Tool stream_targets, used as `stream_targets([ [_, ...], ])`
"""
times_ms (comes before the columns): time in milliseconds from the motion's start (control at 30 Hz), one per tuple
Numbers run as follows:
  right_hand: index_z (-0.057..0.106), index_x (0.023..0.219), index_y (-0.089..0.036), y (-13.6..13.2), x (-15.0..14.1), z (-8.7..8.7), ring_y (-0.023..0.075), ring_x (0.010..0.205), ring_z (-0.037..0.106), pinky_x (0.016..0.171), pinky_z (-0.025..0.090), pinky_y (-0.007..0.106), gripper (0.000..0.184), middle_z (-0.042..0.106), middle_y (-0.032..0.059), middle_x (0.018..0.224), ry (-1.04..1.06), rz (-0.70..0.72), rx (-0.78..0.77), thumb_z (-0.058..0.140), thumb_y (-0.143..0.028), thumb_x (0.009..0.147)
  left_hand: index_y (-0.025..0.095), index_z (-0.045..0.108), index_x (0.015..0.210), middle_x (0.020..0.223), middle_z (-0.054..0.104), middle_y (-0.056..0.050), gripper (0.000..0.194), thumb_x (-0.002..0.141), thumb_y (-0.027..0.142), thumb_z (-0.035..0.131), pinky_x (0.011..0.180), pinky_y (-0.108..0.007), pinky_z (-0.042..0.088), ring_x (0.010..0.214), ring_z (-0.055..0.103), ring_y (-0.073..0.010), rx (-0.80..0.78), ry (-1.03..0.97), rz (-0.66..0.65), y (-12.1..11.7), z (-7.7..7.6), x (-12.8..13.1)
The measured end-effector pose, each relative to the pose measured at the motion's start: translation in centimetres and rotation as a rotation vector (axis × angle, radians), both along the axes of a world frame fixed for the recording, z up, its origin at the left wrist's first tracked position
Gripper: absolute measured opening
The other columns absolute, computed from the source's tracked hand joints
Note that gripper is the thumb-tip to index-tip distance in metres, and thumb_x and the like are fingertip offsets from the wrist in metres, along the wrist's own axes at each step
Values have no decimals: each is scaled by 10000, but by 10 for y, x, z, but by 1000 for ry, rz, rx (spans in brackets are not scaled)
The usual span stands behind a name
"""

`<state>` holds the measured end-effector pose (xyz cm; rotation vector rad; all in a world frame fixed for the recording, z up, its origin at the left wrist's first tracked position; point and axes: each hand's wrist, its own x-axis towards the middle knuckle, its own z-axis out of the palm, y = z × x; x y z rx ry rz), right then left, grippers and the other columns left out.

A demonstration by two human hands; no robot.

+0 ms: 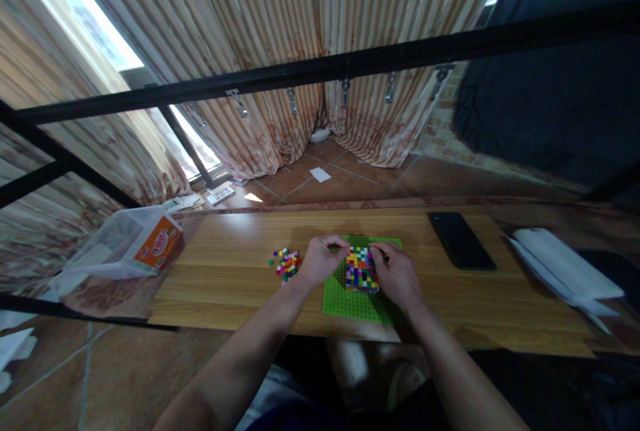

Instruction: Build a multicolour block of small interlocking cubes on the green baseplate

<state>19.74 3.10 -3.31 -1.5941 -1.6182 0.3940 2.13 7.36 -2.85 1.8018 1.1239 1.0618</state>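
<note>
your multicoloured brick block (361,272), a mosaic of tiny squares, sits on the studded green plate (337,299); your left hand (323,259) and right hand (399,274) curl at its far corners, gripping or not i can't tell; the tabletop (225,291) is grained wood, facing pleated striped curtains (250,17)

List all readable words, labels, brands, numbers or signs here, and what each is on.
None legible.
Orange label on the clear plastic bin: white lettering, too blurred to read.
White flat item near the window: dark markings, too small to read.
Black phone, colored bricks: no lettering discernible.
</note>
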Motion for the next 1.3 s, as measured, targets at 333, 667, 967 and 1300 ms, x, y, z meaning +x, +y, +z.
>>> stream_targets([
  [333,681,926,-182,0,3,-6,225,858,631,798,479,356,373,688,104,944,-18,13,-5,386,-408,892,206,708,923,1030,698,-54,163,792,179,614,799,-281,542,881,653,-148,25,-90,62,-16,0,-5],
  [667,679,905,-180,0,4,-9,223,836,630,784,482,352,369,687,104,929,-22,1,-4,394,-412,883,161,659,901,822,685,-64,172,770,117,555,672,-287,514,726,633,-155,-65,224,637,-31,-15,-111],
  [967,686,909,-171,0,4,-8,234,853,632,800,479,362,388,688,110,945,-32,-10,-25,393,-424,880,192,667,742,753,644,-32,130,786,158,549,677,-245,431,724,585,-150,27,676,523,-34,-17,-135],
  [1300,683,930,-166,0,3,-4,237,870,625,802,476,364,381,686,116,960,-20,1,-40,384,-399,889,181,712,787,793,670,-41,192,815,156,524,691,-264,462,732,614,-155,44,475,505,-40,-6,-117],
])
